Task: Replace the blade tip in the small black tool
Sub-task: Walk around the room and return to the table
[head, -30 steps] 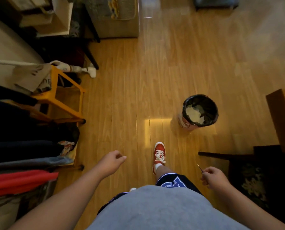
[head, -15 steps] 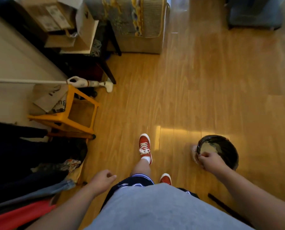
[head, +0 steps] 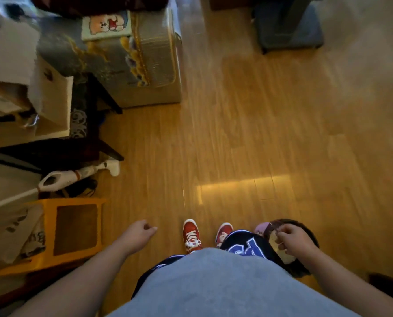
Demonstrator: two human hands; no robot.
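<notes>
I stand on a wooden floor and look down at my feet. My right hand [head: 292,240] hovers over the mouth of a small bin with a black liner [head: 304,269], fingers pinched together. A thin sliver, the blade tip [head: 270,223], seems to stick out from the fingertips; blur keeps it unclear. My left hand [head: 139,234] hangs at my side, loosely curled with nothing in it. The small black tool is not in view.
A yellow stool [head: 76,227] and a white handheld vacuum [head: 76,176] stand at the left, with cardboard boxes [head: 51,104] and a patterned case [head: 145,62] behind. A dark blue box [head: 287,26] sits at the back right. My red shoes [head: 191,234] are beside the bin.
I have walked up to the bin, which now sits right at my feet. My right hand went from my side to over the bin's mouth. The left hand stays curled.
</notes>
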